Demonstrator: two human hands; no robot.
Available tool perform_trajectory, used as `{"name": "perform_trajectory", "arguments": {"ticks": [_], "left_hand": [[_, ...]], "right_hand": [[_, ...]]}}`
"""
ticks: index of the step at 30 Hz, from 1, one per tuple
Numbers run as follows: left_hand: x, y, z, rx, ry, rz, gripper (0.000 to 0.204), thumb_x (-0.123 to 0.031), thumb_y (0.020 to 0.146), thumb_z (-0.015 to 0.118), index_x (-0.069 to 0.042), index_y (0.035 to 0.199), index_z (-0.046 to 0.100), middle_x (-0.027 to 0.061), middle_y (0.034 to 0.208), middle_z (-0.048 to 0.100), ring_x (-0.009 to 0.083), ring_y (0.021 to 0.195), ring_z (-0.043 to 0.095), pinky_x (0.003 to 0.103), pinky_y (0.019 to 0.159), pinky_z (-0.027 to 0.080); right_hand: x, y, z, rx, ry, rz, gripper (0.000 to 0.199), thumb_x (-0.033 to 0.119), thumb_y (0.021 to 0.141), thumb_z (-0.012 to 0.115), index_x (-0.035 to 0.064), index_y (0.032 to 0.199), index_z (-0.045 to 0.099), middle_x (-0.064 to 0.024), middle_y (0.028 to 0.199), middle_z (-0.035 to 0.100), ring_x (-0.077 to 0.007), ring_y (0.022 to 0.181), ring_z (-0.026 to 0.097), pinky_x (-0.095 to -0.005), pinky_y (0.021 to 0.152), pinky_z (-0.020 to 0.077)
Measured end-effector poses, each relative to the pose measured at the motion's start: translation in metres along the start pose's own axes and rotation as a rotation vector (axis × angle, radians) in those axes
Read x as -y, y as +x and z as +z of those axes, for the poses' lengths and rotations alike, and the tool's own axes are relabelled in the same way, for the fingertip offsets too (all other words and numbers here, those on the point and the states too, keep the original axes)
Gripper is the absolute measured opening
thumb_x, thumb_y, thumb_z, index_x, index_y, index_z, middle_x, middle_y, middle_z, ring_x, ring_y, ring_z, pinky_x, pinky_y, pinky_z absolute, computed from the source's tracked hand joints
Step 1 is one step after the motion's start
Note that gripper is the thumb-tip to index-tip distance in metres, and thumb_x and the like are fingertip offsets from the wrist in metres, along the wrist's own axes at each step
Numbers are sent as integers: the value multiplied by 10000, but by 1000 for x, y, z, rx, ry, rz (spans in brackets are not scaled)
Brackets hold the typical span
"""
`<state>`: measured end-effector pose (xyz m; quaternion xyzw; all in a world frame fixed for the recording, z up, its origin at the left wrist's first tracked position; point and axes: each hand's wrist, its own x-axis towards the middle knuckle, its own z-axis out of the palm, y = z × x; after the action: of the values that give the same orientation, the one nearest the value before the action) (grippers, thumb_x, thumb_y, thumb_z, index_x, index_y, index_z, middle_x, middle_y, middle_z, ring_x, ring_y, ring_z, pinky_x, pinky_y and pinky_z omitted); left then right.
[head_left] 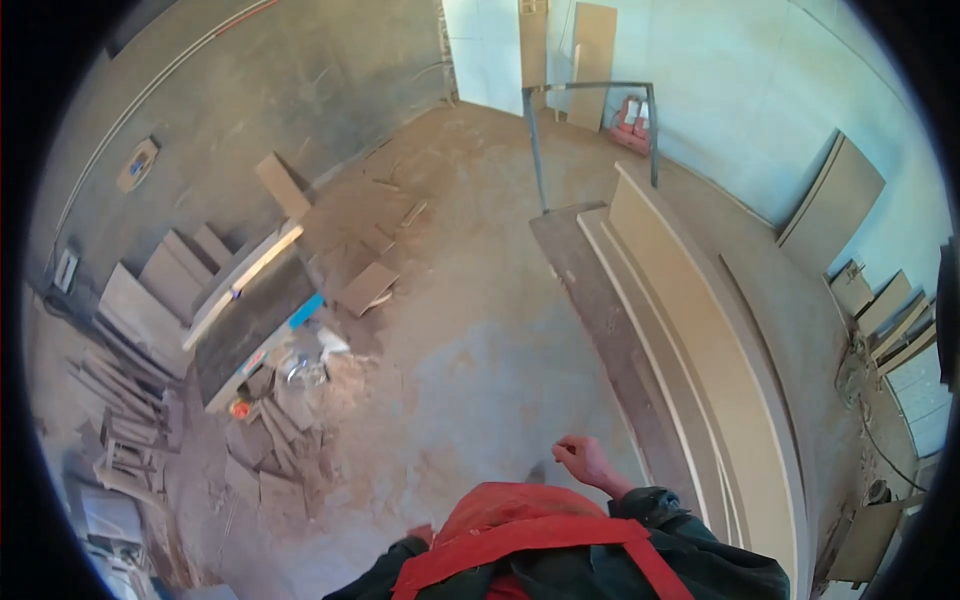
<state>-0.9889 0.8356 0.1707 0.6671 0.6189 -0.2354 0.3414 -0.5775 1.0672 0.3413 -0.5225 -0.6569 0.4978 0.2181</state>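
Note:
My right hand (583, 462) hangs in front of me with its fingers curled in, and nothing shows in it. To its right runs a workbench with a dark brown top (620, 340), on which long tan boards (700, 290) lie, one standing on edge. The hand is apart from these boards. Only a small part of my left hand (423, 533) shows beside the red front of my clothing; its fingers are hidden.
On the left, a dark-topped workbench (262, 320) has a light board edge along it and clutter beside it. Wood offcuts (280, 440) and panels (160, 270) lie or lean nearby. A dark metal frame (590, 87) rises at the far bench end. A panel (835, 190) leans against the right wall.

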Motion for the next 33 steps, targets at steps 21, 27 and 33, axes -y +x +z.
{"name": "perform_trajectory", "arguments": {"ticks": [21, 27, 33], "left_hand": [[191, 521, -703, -168, -1071, 63, 358, -299, 1003, 398, -54, 1186, 585, 105, 917, 636, 238, 685, 576, 362, 587, 474], [20, 565, -982, -531, -877, 232, 536, -83, 840, 642, 38, 1340, 494, 137, 1035, 663, 180, 886, 645, 297, 789, 522], [-74, 661, -1162, -869, -150, 620, 775, -120, 795, 683, 13, 1463, 312, 251, 1357, 484, 321, 1215, 518, 362, 1006, 433]], "right_hand": [[-7, 422, -48, -222, 64, 682, 401, 401, 855, 639, 27, 961, 739, -135, 834, 729, -240, 774, 696, -388, 720, 535], [-22, 580, -110, -760, 771, 694, 513, 430, 925, 602, -77, 896, 680, -138, 741, 681, -202, 668, 677, -323, 583, 542], [1, 691, -221, -1246, 1189, 668, 587, 484, 951, 558, -97, 1016, 615, -152, 878, 646, -208, 673, 657, -318, 586, 550]]}}
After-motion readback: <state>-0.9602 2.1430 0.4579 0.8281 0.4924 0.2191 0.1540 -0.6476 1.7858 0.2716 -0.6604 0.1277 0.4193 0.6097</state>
